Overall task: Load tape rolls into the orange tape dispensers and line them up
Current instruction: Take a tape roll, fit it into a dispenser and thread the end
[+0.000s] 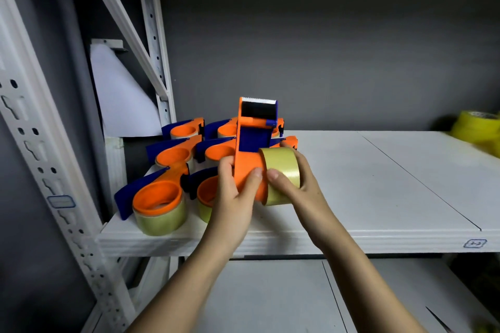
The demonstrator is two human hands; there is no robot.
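Midway: left hand (232,192) is gripping an upright orange-and-blue plastic tape dispenser (250,154) while right hand (295,181) is clasping a clear yellowish tape roll (281,174), half on its hub. Loaded dispensers (159,205) are sitting far-left on the white metal shelf (378,184); spare yellow rolls (477,130) are waiting far right.

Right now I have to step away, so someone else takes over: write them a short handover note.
Left hand grips the upright orange-and-blue plastic tape dispenser. Right hand holds the yellowish clear tape roll, partly slid onto its orange hub.
Done: loaded dispensers lie in rows at the left of the white metal shelf.
Left: seat this roll, line it up. Spare yellow rolls sit far right.
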